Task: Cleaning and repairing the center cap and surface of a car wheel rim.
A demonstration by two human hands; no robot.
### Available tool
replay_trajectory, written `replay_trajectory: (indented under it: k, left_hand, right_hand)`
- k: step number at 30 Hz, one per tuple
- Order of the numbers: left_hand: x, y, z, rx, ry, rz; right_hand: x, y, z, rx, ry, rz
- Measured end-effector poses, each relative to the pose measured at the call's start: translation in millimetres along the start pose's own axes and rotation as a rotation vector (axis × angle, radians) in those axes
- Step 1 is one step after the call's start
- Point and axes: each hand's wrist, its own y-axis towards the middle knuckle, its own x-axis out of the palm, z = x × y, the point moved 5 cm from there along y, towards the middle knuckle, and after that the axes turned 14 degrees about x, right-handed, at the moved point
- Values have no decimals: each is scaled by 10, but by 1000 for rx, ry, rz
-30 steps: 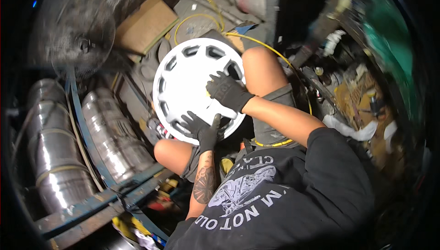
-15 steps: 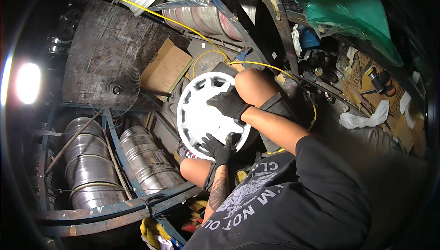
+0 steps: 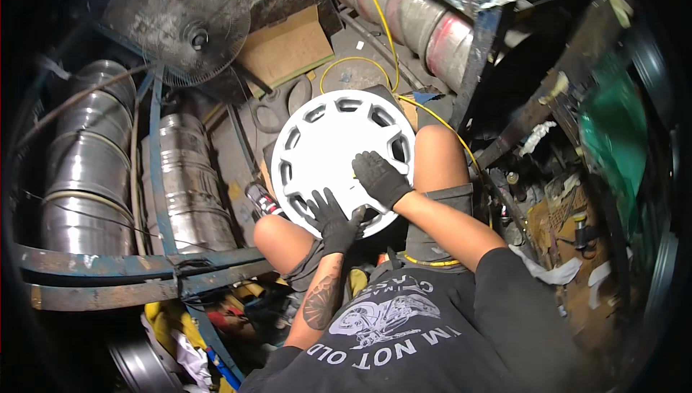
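Observation:
A white wheel (image 3: 317, 148) with a ring of openings near its edge lies face up between my knees. My left hand (image 3: 335, 226), in a black glove, rests on its near edge with fingers spread. On the right part of the wheel's face, my gloved right hand (image 3: 380, 179) presses down, fingers together. A small yellowish edge shows by those fingers; the thing under them is mostly hidden and I cannot make it out.
Metal wheel rims (image 3: 83, 169) are stacked in a blue rack (image 3: 162, 177) at left. Further off are a fan (image 3: 196, 36), a cardboard piece (image 3: 288, 47) and a yellow hose (image 3: 386, 25). Tools and scraps lie at right, near a green plastic sheet (image 3: 613, 140).
The view has turned, so the surroundings shift and tilt. My right hand has slid across the wheel from near its middle toward its right side. My left hand stays on the near edge.

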Motion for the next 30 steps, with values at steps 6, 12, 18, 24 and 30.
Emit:
replay_trajectory:
  k: [6, 12, 18, 24, 30]
  left_hand:
    - [47, -11, 11, 19, -26, 6]
    - [4, 31, 84, 0, -56, -63]
    - [-31, 15, 85, -38, -101, -128]
    - [-8, 50, 105, -18, -104, -58]
    - [-28, 32, 101, -48, -123, -117]
  right_hand:
    - [-30, -4, -133, -8, 64, -205]
    - [-140, -97, -237, 1, 203, -93]
    - [-259, 82, -170, 22, 123, -182]
    - [-227, 183, 106, 100, 272, -212]
    - [-351, 56, 121, -11, 268, -375]
